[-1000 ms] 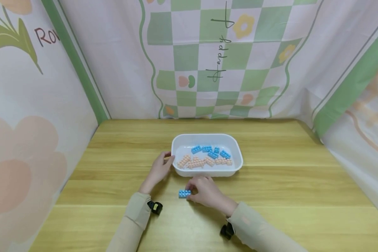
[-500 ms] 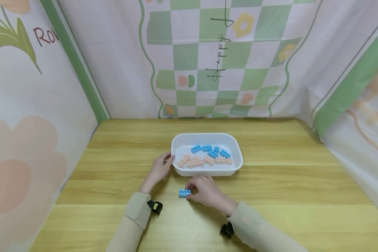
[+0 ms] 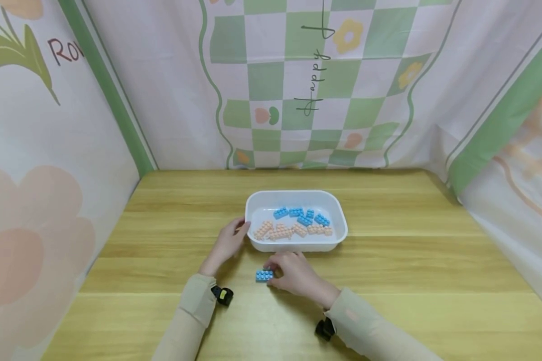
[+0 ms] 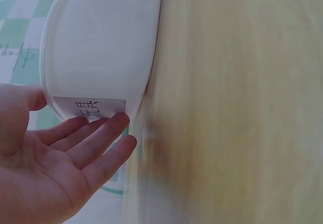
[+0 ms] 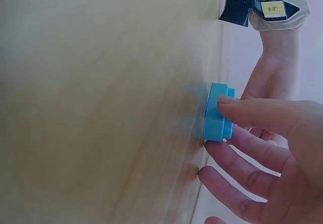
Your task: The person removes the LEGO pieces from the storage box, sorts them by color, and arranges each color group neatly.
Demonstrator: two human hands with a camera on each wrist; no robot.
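Note:
My right hand [image 3: 296, 275] pinches one end of a blue toy building brick [image 3: 262, 276] on the tabletop in front of the white bin [image 3: 298, 247]. In the right wrist view, my thumb lies on the studded side of that brick [image 5: 215, 115], fingers at its far edge. At the bin's left end is my left hand [image 3: 229, 239]. The left wrist view shows its nearly straight fingers [image 4: 103, 138] against the labelled end wall and the thumb at the rim. Inside the bin, several blue bricks [image 3: 281, 213] lie behind several peach bricks [image 3: 281, 232].
A wood-grain table [image 3: 411, 271] carries everything. Patterned curtains [image 3: 180, 100] hang along its back and sides. Each wrist wears a black strapped camera, such as the left wrist camera [image 3: 223, 296].

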